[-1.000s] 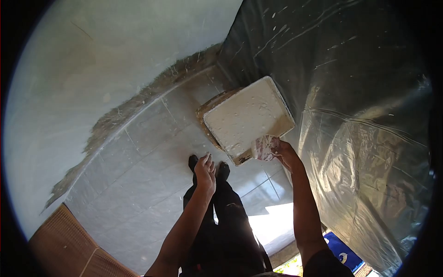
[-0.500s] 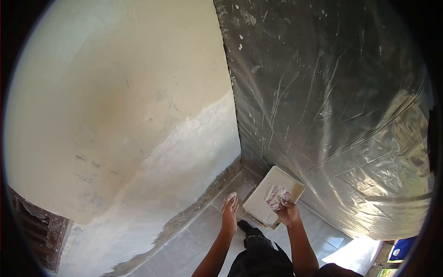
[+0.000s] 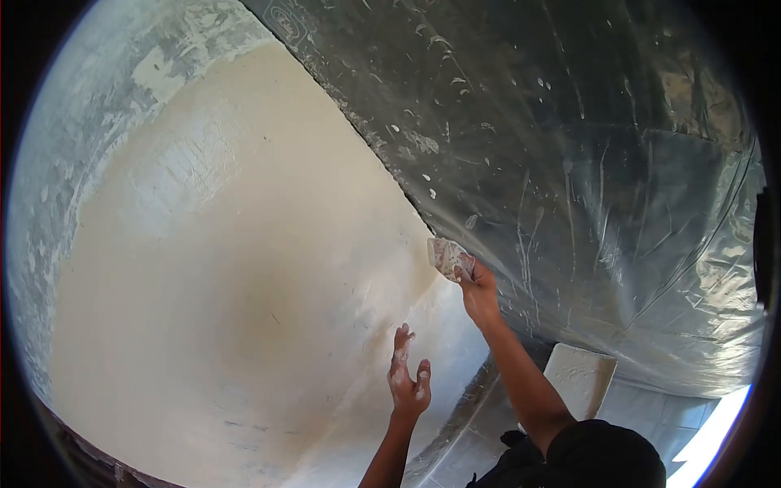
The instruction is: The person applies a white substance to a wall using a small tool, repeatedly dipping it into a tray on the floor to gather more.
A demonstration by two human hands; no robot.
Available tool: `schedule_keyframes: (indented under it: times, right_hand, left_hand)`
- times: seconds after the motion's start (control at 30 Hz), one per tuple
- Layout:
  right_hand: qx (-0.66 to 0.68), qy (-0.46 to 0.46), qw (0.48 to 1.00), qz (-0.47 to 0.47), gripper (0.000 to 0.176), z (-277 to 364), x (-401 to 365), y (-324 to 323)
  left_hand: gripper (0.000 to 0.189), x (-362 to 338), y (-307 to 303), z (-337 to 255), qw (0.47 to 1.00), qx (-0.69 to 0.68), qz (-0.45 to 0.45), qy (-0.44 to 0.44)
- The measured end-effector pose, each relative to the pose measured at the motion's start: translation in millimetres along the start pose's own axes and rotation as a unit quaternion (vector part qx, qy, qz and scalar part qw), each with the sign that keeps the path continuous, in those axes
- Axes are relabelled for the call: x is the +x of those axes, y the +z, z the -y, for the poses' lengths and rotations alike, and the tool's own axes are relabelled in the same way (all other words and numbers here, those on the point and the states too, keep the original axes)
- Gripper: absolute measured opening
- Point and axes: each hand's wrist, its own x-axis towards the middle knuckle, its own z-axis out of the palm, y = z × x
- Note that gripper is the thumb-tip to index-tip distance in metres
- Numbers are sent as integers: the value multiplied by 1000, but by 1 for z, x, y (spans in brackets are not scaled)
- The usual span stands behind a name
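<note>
Wall: I am seeing the pale wall (image 3: 244, 285) filling the left side, its cream coating giving way to grey patches at the upper left.
Sheet: The dark plastic sheet (image 3: 569, 163) is hanging along the right, carrying white splashes.
Tray: The tray (image 3: 604, 381) is resting on the floor (image 3: 663, 411) at lower right, below both hands, holding pale paste (image 3: 573, 378).
Left hand: My left hand (image 3: 407, 381) is opening toward the wall, thumb apart from fingers, paste marking it; contact I cannot tell.
Right hand: My right hand (image 3: 478, 286) is pinching the spreader.
Spreader: The paste-smeared spreader (image 3: 447, 256) is lying above and right of my left hand, beside the wall-sheet edge.
</note>
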Motion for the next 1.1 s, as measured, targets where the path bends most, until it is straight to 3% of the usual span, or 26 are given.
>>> schedule_keyframes:
  times: [0.07,0.13,0.17,0.23,0.37,0.43,0.57,0.67,0.73,0.8,0.87,1.0,1.1]
  right_hand:
    - [-27,1,1000,4,30,0,21,15]
    - [-132,-112,985,-26,27,3,41,28]
    - [-132,-115,984,-26,27,5,49,31]
    - [-195,-152,968,-51,40,20,56,41]
    - [-229,-184,955,-28,46,16,66,56]
    - [-297,-308,902,-55,47,3,62,69]
    - [-333,-287,896,-59,49,-11,15,85]
    - [-280,-286,916,-25,57,-10,14,81]
    - [-298,-287,904,-106,54,1,38,81]
    - [-297,-265,912,-105,56,-10,45,91]
    - [-326,-271,901,-92,58,-21,24,105]
    - [-264,-303,915,34,59,-29,-38,95]
    - [-258,-307,913,-71,58,11,0,95]
  left_hand:
    - [47,13,-4,2,997,66,-10,37]
    - [47,27,-7,-1,997,54,-20,55]
    - [46,33,-9,-3,996,68,-14,60]
    - [46,39,-13,-3,994,84,-2,65]
    - [43,52,-12,-2,994,73,-20,83]
    - [43,53,-14,1,994,60,-24,83]
    - [42,55,-18,8,993,75,-37,84]
    - [42,56,-22,10,992,80,-52,86]
    - [42,53,-24,11,992,84,-57,79]
    - [41,54,-23,14,990,77,-62,97]
    - [41,58,-23,15,989,83,-64,102]
    - [43,73,-33,16,980,115,-89,134]
    - [42,76,-42,17,976,110,-102,155]
